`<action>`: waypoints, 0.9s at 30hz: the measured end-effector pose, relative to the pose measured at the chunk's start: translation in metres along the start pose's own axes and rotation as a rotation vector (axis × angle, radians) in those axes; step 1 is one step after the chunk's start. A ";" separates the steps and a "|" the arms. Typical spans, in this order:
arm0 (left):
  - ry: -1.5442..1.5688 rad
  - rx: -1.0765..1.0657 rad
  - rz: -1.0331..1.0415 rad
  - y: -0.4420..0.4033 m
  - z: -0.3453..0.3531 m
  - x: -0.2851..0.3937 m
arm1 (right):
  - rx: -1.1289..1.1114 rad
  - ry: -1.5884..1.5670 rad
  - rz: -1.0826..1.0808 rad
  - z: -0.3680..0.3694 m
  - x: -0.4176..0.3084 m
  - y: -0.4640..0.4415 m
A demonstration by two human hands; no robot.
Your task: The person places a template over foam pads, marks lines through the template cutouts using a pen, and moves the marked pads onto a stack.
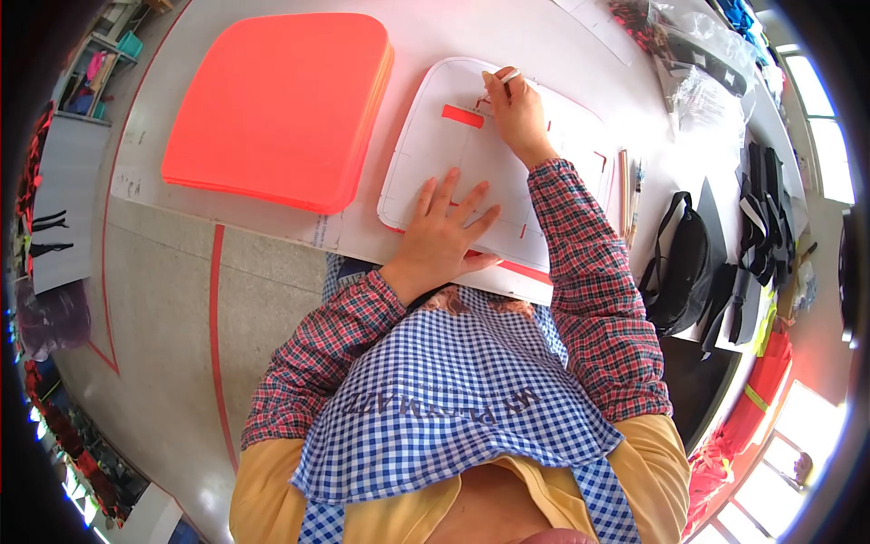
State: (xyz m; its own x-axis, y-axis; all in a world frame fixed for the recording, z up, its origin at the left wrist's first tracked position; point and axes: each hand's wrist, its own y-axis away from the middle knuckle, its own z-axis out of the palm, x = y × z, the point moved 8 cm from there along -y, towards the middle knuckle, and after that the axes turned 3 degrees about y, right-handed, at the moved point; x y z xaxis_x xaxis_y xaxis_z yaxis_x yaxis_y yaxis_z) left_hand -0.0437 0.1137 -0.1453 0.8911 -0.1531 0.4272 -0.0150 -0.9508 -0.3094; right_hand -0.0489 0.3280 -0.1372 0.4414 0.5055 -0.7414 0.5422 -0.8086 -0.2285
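1. The right hand (pixel 523 118) is pinching a slim white marking tool (pixel 510 76) between thumb and fingers, closing firmly around it; whether its tip is touching the board cannot be told.
2. The left hand (pixel 441 234) is pressing down palm first, fingers spreading wide, gripping nothing.
3. Under both hands, a white template board (pixel 435 145) is lying on the table (pixel 412 41) directly before the person. Its corners are rounding off smoothly, and a thin line is running just inside its border.
4. A coral-red rectangle is showing on the board's face near the right hand, with smaller red corner-shaped and straight marks scattering around it. A red edge is peeking out along the near side.
5. Left of the board, just apart, a thick stack of coral-red panels (pixel 276 109) is sitting, its layers showing along the right side.
6. To the right, pencil-like sticks (pixel 623 190) are lying near the board; beyond them a black zippered pouch (pixel 681 272) is resting beside black straps (pixel 759 213).
7. Farther out, a clear plastic bag (pixel 710 98) is crumpling over contents too unclear to identify.
8. Upper left, a shelf (pixel 80 117) is holding a teal bin (pixel 130 44) and small pink items.
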 end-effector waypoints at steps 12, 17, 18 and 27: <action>-0.015 0.001 0.008 -0.001 -0.002 0.002 | 0.010 -0.001 -0.033 0.001 0.006 -0.001; -0.014 0.004 0.005 -0.001 -0.002 0.002 | 0.017 0.015 -0.050 0.001 0.003 0.000; -0.015 0.004 0.006 -0.001 -0.002 0.002 | 0.019 0.021 -0.041 0.000 0.003 0.000; -0.010 0.004 -0.002 -0.001 -0.003 0.002 | 0.090 -0.141 0.164 -0.009 0.017 0.019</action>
State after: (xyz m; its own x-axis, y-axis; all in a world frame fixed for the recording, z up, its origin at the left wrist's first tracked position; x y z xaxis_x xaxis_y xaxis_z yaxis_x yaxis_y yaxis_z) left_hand -0.0434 0.1136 -0.1422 0.8954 -0.1488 0.4197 -0.0115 -0.9499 -0.3123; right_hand -0.0250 0.3242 -0.1489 0.4105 0.3231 -0.8527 0.4024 -0.9033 -0.1485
